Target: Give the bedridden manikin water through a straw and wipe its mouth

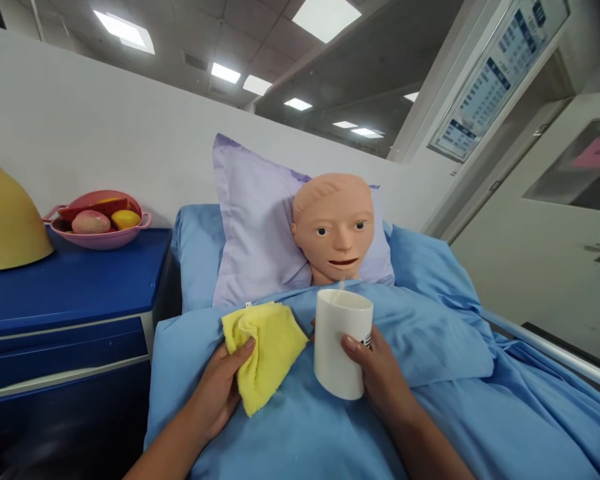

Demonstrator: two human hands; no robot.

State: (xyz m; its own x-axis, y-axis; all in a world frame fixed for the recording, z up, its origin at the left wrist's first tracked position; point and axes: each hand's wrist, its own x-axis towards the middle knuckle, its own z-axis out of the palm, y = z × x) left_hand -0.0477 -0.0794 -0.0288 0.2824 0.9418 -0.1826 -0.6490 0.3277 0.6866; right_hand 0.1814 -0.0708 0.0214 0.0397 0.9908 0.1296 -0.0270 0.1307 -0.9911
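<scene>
My left hand (223,380) pinches a yellow cloth (270,350) between thumb and fingers; the cloth hangs over the blue bedding. Around a white mug (337,347) my right hand (377,370) is closed, with dark lettering partly covered by the fingers. A thin pale straw (342,285) sticks up from the mug's rim, its upper end just below the chin of a manikin head (335,227). The manikin lies against a lilac pillow (260,227), its mouth slightly open. What is inside the mug cannot be made out.
Blue bedding (430,427) covers the manikin up to the neck. On the left, a blue cabinet (80,293) bears a pink basket (105,238) of fruit and a yellow jug (13,220). A bed rail (555,347) runs along the right side.
</scene>
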